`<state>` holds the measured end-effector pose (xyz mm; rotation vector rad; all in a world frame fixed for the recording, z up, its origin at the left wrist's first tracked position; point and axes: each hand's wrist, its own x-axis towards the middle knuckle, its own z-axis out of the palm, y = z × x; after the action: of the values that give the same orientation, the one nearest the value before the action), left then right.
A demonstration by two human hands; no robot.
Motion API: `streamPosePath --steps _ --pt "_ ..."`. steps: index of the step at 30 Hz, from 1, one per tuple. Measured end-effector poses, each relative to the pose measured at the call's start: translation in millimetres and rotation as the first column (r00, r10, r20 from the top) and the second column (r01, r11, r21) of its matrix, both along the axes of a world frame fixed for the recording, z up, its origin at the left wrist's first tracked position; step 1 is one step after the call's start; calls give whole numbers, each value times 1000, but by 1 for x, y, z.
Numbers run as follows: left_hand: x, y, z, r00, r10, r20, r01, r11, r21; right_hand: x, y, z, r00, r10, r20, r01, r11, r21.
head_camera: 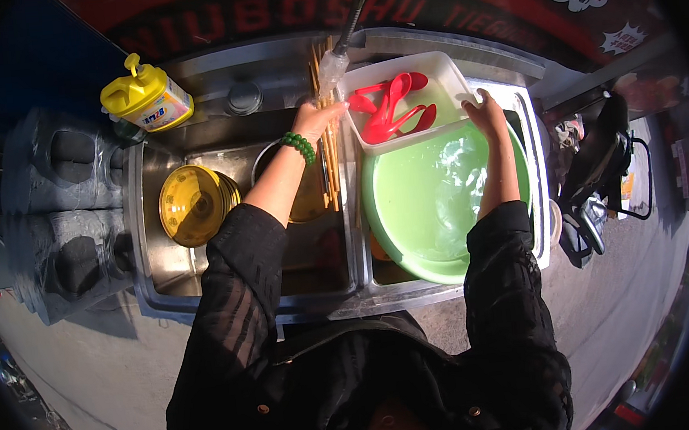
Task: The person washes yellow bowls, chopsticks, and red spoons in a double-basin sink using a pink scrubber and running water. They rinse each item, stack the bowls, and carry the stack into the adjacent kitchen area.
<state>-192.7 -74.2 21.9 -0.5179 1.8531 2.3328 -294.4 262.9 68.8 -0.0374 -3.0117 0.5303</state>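
A white rectangular plastic tub (450, 86) with several red plastic spoons (396, 103) sits at the far side of a large green basin (430, 207), overlapping its rim. My right hand (486, 115) grips the tub's right edge. At the tub's left edge is my left hand (316, 121), its thumb on the rim and its other fingers mostly hidden. A bundle of wooden chopsticks (332, 179) passes beneath this hand, along the sink divider. Cloudy water with bright reflections shows in the basin. A faucet hose with a clear nozzle (333, 68) hangs just above the chopsticks.
Yellow bowls (193, 205) are stacked in the left compartment of the steel sink (172, 285); a round container (263, 160) is partly behind my left forearm. A yellow detergent jug (147, 97) stands at the back left. Grey moulded blocks (67, 208) flank the sink's left side.
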Motion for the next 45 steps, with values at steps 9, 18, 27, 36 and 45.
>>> streamPosePath --steps 9,18,27,36,45 --pt "52 -12 10 933 342 -113 -359 907 -219 15 -50 -33 921 249 299 2 764 -645" --pt "81 -23 4 886 440 -145 -440 897 37 -56 -196 196 666 410 -623 -746 356 -563" --pt "87 -39 13 933 328 -150 -338 940 -45 -69 -193 212 672 712 -202 -223 -65 -973" --pt "96 -40 15 923 372 -97 -373 928 4 -61 -158 141 757 623 -198 -441 264 -858" --pt "94 -34 8 944 290 -155 -287 957 45 44 -209 -2 208 906 368 -972 233 -24"
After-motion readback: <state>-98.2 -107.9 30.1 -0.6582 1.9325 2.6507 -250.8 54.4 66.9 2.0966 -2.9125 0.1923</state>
